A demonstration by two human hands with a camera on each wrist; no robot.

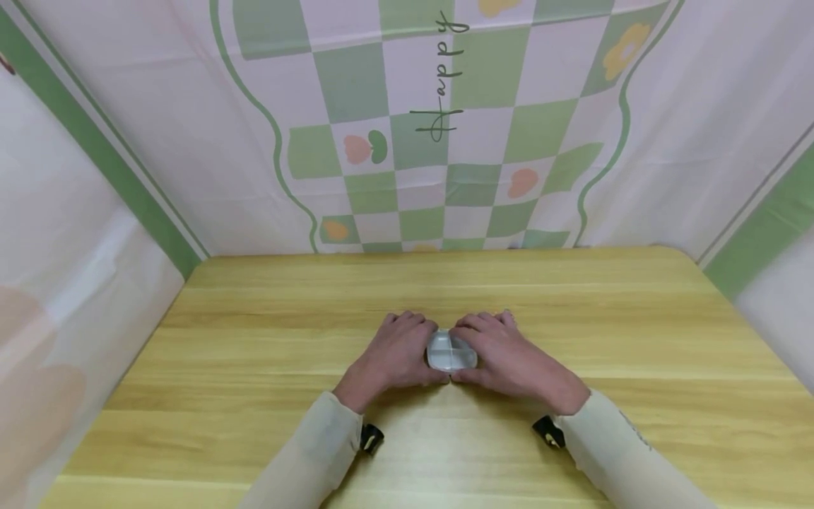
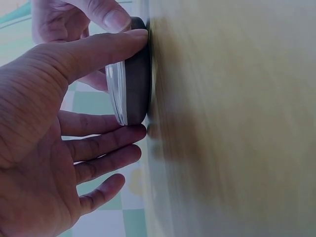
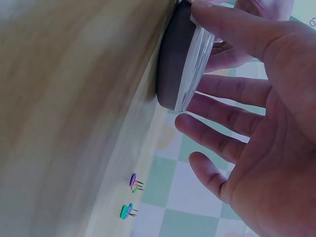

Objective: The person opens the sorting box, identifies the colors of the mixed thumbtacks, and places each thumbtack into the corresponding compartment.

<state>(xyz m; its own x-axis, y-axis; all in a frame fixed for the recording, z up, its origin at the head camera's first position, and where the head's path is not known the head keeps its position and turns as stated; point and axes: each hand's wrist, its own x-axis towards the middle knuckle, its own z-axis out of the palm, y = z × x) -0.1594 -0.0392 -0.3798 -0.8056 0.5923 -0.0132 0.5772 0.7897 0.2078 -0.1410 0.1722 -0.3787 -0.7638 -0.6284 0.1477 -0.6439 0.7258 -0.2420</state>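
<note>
A small rounded box (image 1: 452, 359) with a dark grey base, a clear lid and a divided inside lies flat on the table. My left hand (image 1: 402, 350) holds its left side, thumb at the near edge and fingers toward the far edge. From the other side my right hand (image 1: 499, 353) grips it the same way. In the left wrist view the grey base (image 2: 138, 91) rests on the wood, both thumbs close together on its near side. The right wrist view shows the clear lid (image 3: 196, 64) on the base; the ring and little fingers stand off the box.
Several coloured thumbtacks (image 3: 126, 212) lie points up on the table beyond my right hand, mostly hidden in the head view. The wooden table (image 1: 286, 311) ends at a checked cloth (image 1: 420, 141) behind, with pale cloth at both sides.
</note>
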